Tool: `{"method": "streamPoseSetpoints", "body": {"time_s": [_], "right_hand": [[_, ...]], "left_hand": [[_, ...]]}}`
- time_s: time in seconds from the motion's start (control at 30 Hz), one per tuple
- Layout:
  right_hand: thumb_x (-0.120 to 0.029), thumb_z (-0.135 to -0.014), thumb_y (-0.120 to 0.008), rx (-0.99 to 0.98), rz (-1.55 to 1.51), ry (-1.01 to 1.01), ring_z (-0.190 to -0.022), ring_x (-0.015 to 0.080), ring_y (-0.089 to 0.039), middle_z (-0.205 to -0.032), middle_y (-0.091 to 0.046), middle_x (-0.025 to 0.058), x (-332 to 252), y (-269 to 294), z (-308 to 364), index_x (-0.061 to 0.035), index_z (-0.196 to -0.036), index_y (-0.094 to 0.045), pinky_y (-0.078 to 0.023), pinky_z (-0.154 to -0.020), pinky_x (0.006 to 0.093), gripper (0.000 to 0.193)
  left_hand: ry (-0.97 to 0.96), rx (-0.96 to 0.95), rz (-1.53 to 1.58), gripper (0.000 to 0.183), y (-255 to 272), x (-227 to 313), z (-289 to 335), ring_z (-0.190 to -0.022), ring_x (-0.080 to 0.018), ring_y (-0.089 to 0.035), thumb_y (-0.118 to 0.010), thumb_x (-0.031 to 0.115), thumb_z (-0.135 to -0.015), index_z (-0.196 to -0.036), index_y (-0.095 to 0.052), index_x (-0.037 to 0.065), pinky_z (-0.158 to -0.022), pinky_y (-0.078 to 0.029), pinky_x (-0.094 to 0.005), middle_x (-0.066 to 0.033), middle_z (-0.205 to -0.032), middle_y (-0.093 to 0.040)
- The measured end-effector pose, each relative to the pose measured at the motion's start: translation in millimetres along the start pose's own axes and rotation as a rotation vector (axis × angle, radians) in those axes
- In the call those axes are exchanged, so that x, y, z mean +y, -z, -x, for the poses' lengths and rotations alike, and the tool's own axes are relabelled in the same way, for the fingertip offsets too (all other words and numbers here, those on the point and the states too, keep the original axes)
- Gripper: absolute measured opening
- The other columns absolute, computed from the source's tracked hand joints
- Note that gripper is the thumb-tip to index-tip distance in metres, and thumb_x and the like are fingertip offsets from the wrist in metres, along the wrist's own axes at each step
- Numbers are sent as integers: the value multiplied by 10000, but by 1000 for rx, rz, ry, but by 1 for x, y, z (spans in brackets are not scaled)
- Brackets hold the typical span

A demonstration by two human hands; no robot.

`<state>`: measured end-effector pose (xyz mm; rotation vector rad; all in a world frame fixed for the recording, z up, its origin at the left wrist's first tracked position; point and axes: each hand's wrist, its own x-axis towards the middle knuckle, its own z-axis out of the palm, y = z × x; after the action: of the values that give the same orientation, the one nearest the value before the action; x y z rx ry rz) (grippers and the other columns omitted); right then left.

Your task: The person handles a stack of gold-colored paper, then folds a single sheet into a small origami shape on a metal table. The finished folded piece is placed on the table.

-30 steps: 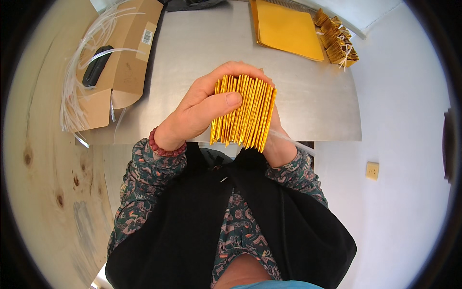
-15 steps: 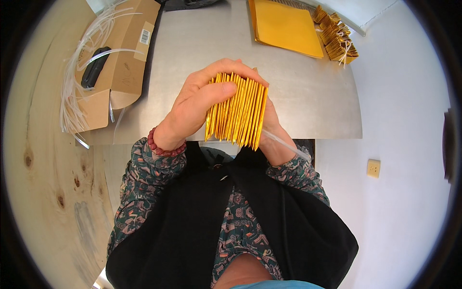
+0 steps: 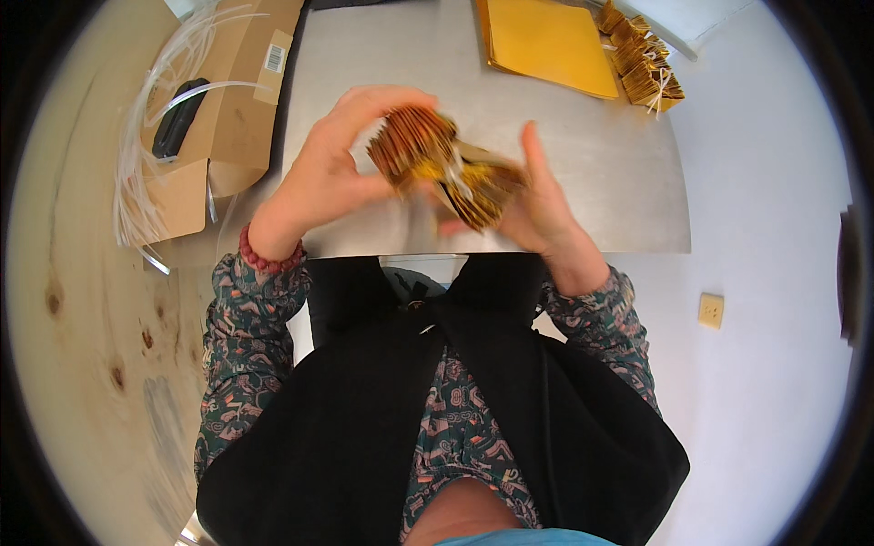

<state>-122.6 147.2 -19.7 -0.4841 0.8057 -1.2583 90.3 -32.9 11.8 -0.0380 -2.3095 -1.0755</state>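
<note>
A pleated bundle of gold foil paper (image 3: 482, 187), blurred by motion, is held over the near part of the metal table. White string or strip pinches its middle, and the folds fan out on both sides. My left hand (image 3: 332, 168) grips the left fan, thumb below and fingers over the top. My right hand (image 3: 546, 205) cups the right end from the side. Its thumb stands up away from the paper, while its other fingers are partly hidden beneath and smeared.
A stack of flat gold sheets (image 3: 551, 45) lies at the far right of the metal table (image 3: 610, 182). Beside it sit several tied gold bundles (image 3: 645, 68). At left, an open cardboard box (image 3: 238, 118) bears clear plastic strips (image 3: 137, 182) and a black tool-like object (image 3: 180, 118).
The bundle has turned from upright edge-on folds to a slanted, fanned shape showing its tied middle. My hands have moved apart, left hand leftward and right hand rightward. The trailing clear strip is no longer visible.
</note>
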Motion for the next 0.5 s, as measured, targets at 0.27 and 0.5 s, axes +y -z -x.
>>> {"method": "streamPoseSetpoints", "body": {"time_s": [0.27, 0.5], "right_hand": [[-199, -863, -883, 244, 1045, 442, -1450, 217, -519, -1625, -481, 158, -8, 20, 5, -1, -1655, -361, -443, -1183, 355, 969], [-216, -929, -827, 292, 1005, 576, -1306, 237, -642, -1409, -665, 162, 14, 12, -7, -11, -1605, -398, -449, -1179, 376, 827]], "left_hand": [[571, 206, 254, 762, -60, -38, 25, -1230, -204, -655, -828, 298, -972, -1564, -444, 10, -1095, -502, -347, -124, -1365, -666], [531, 298, 340, 907, -72, -23, 14, -1286, -227, -597, -840, 393, -959, -1603, -378, -46, -1077, -504, -338, -170, -1441, -583]]}}
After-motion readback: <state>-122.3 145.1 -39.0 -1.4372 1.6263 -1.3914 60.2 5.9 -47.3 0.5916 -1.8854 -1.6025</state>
